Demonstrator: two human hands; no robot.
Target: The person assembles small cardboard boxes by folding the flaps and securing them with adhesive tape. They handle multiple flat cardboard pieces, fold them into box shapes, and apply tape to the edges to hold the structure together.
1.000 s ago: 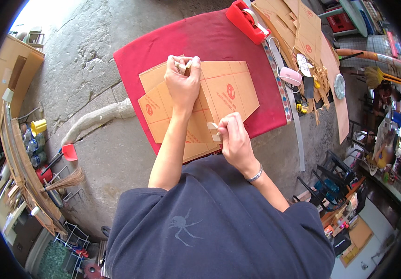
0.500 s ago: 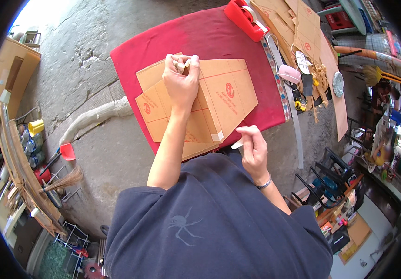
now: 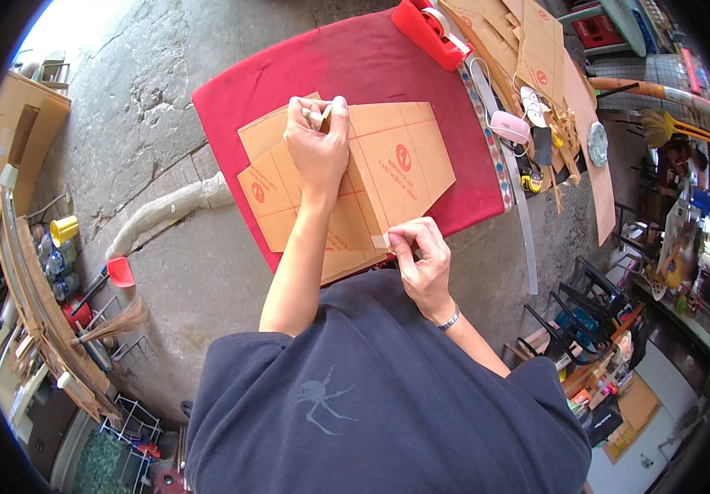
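Observation:
A folded cardboard piece [image 3: 404,156] with red lines and printed marks stands on flat cardboard [image 3: 277,202]. My left hand [image 3: 319,152] is closed at the far end of its raised fold, fingers curled in, with something small and pale showing between them. At the near corner, my right hand [image 3: 422,263] pinches a short strip of whitish tape [image 3: 381,240] against the cardboard. The part of the strip under my right fingers is hidden.
Everything rests on a red cloth-covered table [image 3: 289,66]. A red tape dispenser [image 3: 429,33] sits at its far right corner. Beyond lie more cardboard [image 3: 540,49], a pink device [image 3: 509,126], a yellow tape measure [image 3: 531,181] and a metal ruler [image 3: 526,247]. A broom [image 3: 112,319] is at left.
My right hand has moved left and slightly up with the tape strip, from beside the cardboard to its near corner. My left hand stays at the far end.

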